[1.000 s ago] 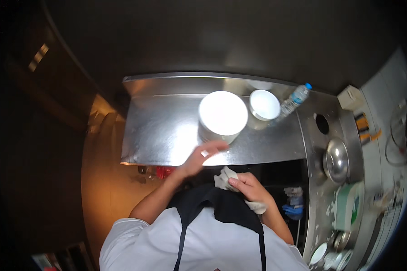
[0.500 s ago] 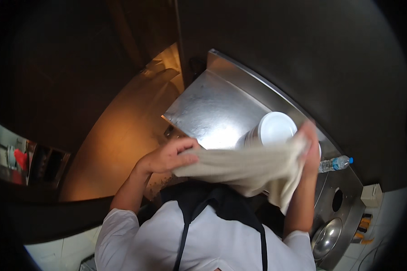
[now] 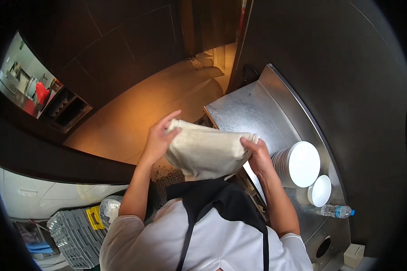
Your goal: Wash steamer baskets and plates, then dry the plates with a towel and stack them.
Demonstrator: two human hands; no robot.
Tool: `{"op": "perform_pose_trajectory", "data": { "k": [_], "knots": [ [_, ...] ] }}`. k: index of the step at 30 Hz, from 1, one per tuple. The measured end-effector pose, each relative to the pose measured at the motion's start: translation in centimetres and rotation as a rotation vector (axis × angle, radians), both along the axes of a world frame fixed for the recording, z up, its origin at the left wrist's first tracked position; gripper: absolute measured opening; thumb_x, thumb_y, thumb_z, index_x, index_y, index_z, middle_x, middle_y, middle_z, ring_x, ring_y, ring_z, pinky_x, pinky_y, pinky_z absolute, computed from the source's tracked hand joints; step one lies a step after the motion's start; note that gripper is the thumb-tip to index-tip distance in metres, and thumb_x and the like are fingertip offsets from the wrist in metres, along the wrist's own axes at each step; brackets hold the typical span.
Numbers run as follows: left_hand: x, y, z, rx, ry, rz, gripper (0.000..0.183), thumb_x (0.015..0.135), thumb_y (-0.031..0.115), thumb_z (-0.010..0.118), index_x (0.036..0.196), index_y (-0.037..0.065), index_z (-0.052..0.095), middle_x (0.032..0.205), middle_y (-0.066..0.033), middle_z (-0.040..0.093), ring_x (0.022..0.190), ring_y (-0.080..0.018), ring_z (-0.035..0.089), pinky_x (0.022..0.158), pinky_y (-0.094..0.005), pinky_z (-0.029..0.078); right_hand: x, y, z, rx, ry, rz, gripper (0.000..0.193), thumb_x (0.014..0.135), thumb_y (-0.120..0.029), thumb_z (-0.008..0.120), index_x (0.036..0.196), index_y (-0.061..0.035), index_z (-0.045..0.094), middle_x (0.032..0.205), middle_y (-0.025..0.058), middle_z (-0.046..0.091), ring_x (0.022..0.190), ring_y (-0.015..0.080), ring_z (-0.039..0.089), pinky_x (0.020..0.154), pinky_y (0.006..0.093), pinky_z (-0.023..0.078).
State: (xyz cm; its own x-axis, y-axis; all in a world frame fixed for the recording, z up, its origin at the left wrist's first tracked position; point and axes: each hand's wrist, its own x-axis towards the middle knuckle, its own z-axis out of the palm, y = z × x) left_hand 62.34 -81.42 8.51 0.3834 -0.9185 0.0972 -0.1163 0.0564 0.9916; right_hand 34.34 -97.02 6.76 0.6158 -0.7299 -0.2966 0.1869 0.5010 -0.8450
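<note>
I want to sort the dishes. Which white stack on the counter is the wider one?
The plate stack, nearer the right hand; the bowls beside the bottle are smaller.

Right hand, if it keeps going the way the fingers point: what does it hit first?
The right hand grips the beige cloth, fingers pointing toward the left hand. Straight on, it would likely meet the cloth itself first, then the left hand. Depth is unclear in this view.

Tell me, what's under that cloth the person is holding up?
The cloth hangs between the left hand and right hand. Below it shows the black apron; beside it the steel counter. Whatever lies directly beneath is covered.
</note>
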Motion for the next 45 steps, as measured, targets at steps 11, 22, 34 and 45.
{"op": "perform_pose_trajectory", "data": {
  "k": [11,22,34,45],
  "knots": [
    [0.0,0.4,-4.8,0.043,0.189,0.179,0.068,0.089,-0.005,0.069,0.150,0.003,0.042,0.105,-0.0090,0.073,0.092,-0.0150,0.067,0.085,-0.0271,0.054,-1.2,-4.0,-4.5,-0.599,0.413,-0.148,0.015,0.093,-0.015,0.072,0.101,-0.0034,0.067,0.090,0.0013,0.069,0.082,0.0082,0.061,0.075,0.0255,0.048],
    [1.6,-3.3,9.5,-0.077,-0.695,0.322,0.015,0.083,0.005,0.077,0.092,-0.004,0.069,0.080,-0.0058,0.064,0.070,-0.0140,0.059,0.069,-0.0271,0.050,-3.6,-5.1,7.0,-0.748,0.164,-0.504,0.027,0.093,-0.010,0.073,0.117,0.0004,0.066,0.084,-0.0003,0.068,0.078,0.0042,0.059,0.069,0.0192,0.044],
    [7.1,-10.3,15.1,-0.455,0.265,-0.115,0.047,0.106,0.043,0.048,0.120,0.001,0.062,0.109,-0.0083,0.071,0.098,-0.0160,0.067,0.090,-0.0320,0.053,-5.4,-5.4,17.7,-0.976,0.043,-0.526,0.039,0.097,-0.035,0.062,0.116,-0.0013,0.066,0.108,0.0093,0.072,0.098,0.0173,0.067,0.090,0.0320,0.051],
    [-1.2,-6.5,0.1,0.105,0.619,-0.413,0.042,0.099,0.019,0.064,0.135,0.000,0.056,0.130,-0.0131,0.064,0.116,-0.0209,0.064,0.100,-0.0368,0.052,-4.0,0.5,3.9,0.001,0.074,-0.263,0.032,0.091,-0.016,0.071,0.118,0.0009,0.065,0.105,0.0113,0.071,0.095,0.0205,0.069,0.083,0.0332,0.055]
  ]
}}
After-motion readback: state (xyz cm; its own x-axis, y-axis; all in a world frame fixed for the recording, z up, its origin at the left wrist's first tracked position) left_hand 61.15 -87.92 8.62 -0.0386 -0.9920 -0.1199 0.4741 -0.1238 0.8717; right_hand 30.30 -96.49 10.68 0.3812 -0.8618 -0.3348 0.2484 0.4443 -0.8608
